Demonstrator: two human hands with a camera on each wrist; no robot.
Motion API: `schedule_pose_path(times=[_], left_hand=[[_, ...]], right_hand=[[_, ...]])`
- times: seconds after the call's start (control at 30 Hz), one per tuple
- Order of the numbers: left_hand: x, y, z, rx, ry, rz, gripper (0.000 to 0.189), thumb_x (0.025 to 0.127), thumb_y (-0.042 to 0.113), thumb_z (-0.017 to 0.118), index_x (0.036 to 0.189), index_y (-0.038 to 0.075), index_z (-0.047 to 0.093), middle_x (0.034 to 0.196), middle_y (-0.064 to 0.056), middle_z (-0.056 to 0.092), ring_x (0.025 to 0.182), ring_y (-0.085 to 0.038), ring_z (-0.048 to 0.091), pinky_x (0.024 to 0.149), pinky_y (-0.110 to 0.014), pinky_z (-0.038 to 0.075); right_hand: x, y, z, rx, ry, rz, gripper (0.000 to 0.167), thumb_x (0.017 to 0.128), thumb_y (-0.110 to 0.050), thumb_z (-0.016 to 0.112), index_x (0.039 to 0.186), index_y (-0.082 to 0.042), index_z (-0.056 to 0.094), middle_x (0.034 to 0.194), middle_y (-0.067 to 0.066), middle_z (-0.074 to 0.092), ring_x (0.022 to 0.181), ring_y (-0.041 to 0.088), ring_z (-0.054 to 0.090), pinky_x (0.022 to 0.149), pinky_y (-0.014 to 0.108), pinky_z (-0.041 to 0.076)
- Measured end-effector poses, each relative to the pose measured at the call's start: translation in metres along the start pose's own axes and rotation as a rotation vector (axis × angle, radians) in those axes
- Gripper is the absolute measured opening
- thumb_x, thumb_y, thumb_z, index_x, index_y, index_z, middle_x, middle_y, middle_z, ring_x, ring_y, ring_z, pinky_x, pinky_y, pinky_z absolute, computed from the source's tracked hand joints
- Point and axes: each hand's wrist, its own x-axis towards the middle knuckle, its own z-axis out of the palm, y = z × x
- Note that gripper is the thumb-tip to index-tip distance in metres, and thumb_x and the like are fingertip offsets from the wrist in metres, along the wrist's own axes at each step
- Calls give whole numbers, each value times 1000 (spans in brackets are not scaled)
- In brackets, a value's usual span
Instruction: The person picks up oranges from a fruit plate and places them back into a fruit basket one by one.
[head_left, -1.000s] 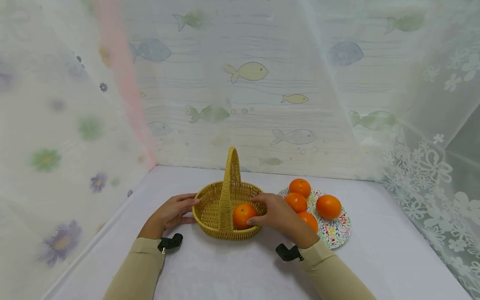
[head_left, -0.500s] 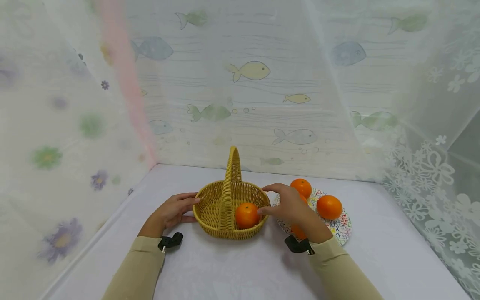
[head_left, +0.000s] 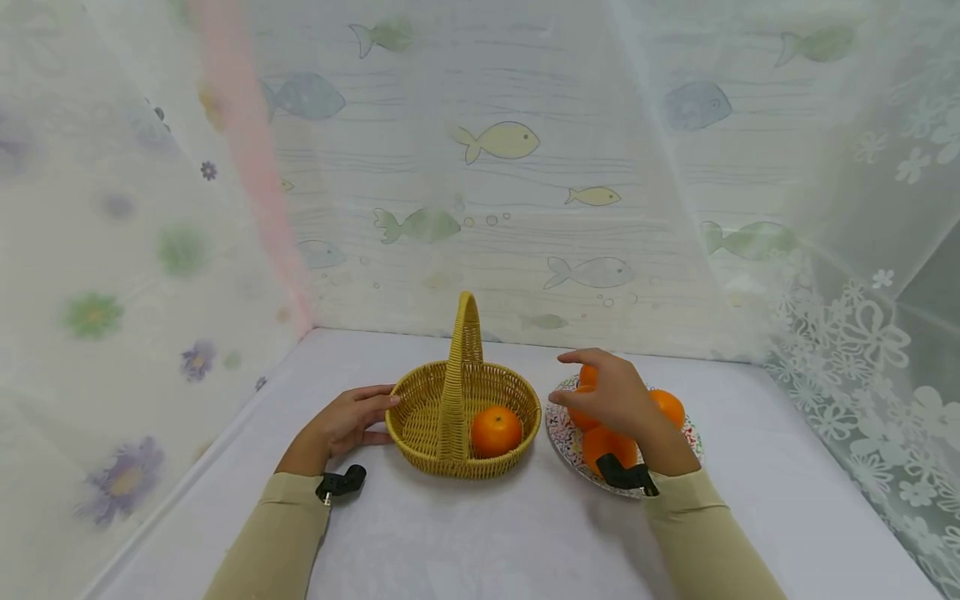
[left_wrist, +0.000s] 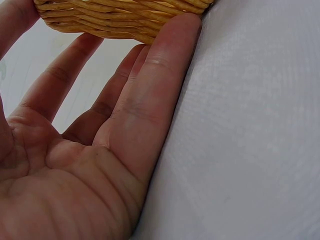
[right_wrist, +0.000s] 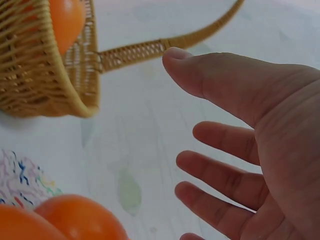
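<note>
A yellow wicker basket [head_left: 420, 458] with a tall arched handle stands on the table, one orange [head_left: 496, 431] lying inside at its right end. My left hand [head_left: 348, 425] holds the basket's left end, thumb at the rim and the other fingers against the outer wall; the left wrist view shows these fingertips [left_wrist: 175, 40] at the woven side. Over the patterned plate [head_left: 558, 437] at the right hovers my right hand [head_left: 618, 400], thumb and fingers spread with nothing between them. Several oranges [head_left: 609, 448] lie on that plate below and around it, partly hidden by the hand.
A white cloth covers the table [head_left: 450, 542]. Behind it hangs a pale curtain [head_left: 487, 208] printed with fish, and flowered and lacy curtains enclose the left and right sides. A black camera mount [head_left: 626, 477] sits at the right wrist and overlaps the plate's near side.
My right hand has let go of the orange in the basket and moved right, away from the rim to above the plate. The left hand has stayed at the basket.
</note>
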Motion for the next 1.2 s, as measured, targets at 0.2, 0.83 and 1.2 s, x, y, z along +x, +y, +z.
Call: schedule_pose_path(times=[0.2, 0.83, 1.2], left_hand=[[-1, 0, 0, 0, -1, 5, 74, 94, 36, 77, 155, 10, 45, 149, -12, 57, 119, -21, 67, 93, -49, 61], [-1, -1, 0, 0, 1, 9, 74, 93, 36, 78, 155, 10, 46, 146, -11, 59, 118, -21, 68, 92, -50, 61], [-4, 2, 0, -2, -16, 4, 71, 97, 34, 74, 156, 8, 44, 148, -12, 58, 117, -19, 68, 93, -49, 61]], right_hand=[[-2, 10, -16, 39, -7, 74, 59, 87, -43, 83, 140, -23, 64, 154, 8, 54, 144, 40, 45, 115, 65, 40], [-6, 52, -44, -9, -30, 188, 67, 93, -57, 70, 144, -15, 60, 154, 21, 51, 142, 47, 44, 110, 72, 40], [-8, 83, -54, 0, -63, 315, 74, 95, -62, 66, 147, -10, 55, 155, 27, 47, 141, 49, 43, 109, 68, 44]])
